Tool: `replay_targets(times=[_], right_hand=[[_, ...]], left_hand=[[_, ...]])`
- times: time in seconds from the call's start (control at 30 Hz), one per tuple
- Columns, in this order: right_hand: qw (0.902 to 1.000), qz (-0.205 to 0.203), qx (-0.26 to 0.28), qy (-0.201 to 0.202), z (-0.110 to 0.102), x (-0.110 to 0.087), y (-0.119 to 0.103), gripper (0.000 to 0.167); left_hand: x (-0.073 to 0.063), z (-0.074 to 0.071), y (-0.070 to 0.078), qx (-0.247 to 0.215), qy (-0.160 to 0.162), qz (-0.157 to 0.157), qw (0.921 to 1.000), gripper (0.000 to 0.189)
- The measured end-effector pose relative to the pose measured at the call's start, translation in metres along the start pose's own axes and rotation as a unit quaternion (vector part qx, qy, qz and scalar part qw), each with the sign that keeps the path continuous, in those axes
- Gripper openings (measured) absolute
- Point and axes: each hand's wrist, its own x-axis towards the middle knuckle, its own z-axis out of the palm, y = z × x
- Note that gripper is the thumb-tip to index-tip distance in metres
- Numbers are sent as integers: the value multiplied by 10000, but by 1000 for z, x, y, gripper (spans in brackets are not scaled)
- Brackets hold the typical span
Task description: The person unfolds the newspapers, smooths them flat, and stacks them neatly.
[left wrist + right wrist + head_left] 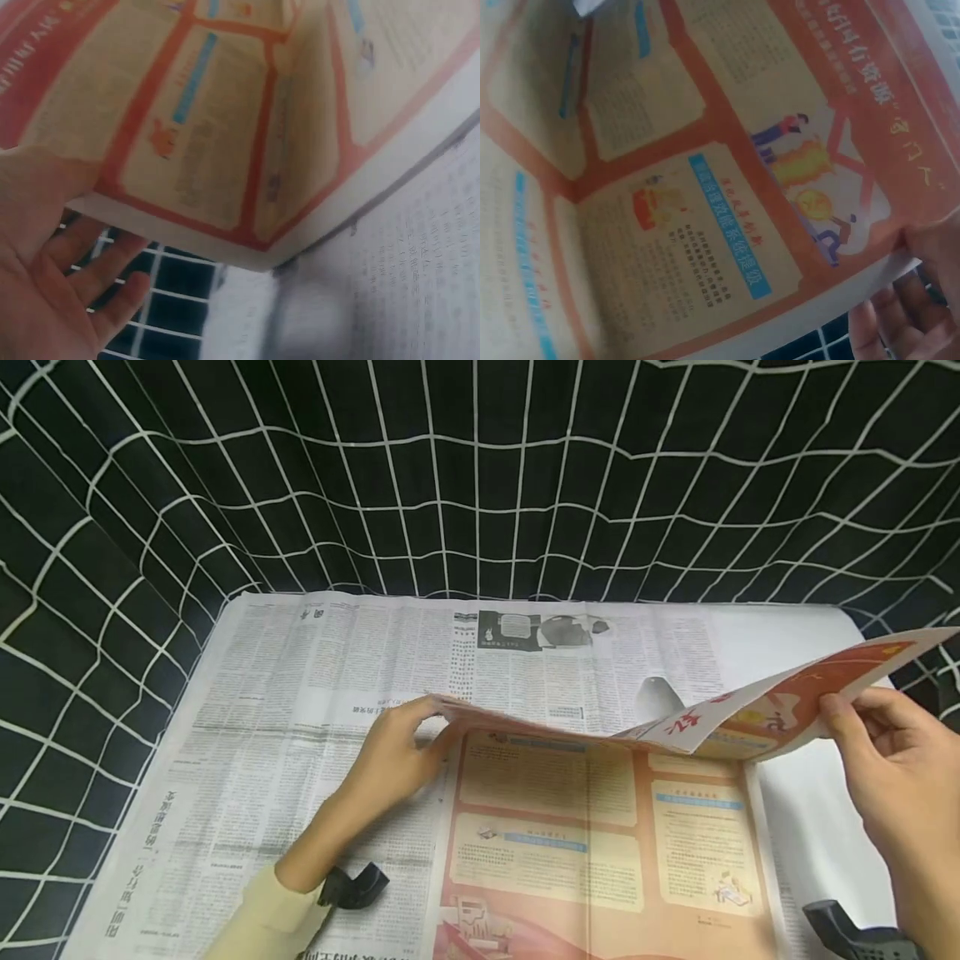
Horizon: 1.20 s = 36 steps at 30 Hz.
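An orange-and-cream printed newspaper [540, 860] lies in front of me, its far part lifted and bent back over toward me. My left hand [397, 752] pinches the lifted edge at its left corner, thumb on the printed side in the left wrist view. On the right, my right hand [892, 760] holds the other raised corner between thumb and fingers, higher than the left one. The right wrist view shows the red headline and cartoon figures [810, 187] near that corner. Between the hands the sheet sags in a crease.
Black-and-white newspaper sheets [300, 693] cover the white table [810, 827]. A grey oval shape [660, 697] shows behind the raised paper. Black cloth with a white grid [480, 485] encloses the back and sides. Black wrist devices [356, 885] sit near both wrists.
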Motion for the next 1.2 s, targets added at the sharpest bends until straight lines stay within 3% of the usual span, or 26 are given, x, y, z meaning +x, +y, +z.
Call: replay_targets(times=[0.2,0.4,0.53,0.67,0.87,1.2], right_hand=[[9986,429,20,-314,14,16,9,35],[9927,384,-272,-1112,28,24,23,46],[9853,343,-622,-1555,39,24,32,52],[9772,669,-751,-1868,48,22,45,55],[9689,956,-1002,-2050,55,17,58,61],[9484,692,-1575,-2664,54,21,63,52]], left_hand=[[20,14,-15,-553,202,-625,9963,18],[24,26,-32,-915,328,-1039,9898,19],[24,32,-41,-882,319,-1150,9889,19],[26,37,-46,-779,257,-1173,9897,21],[28,37,-44,-686,100,-1235,9899,24],[24,33,-43,-554,-300,-1515,9864,40]])
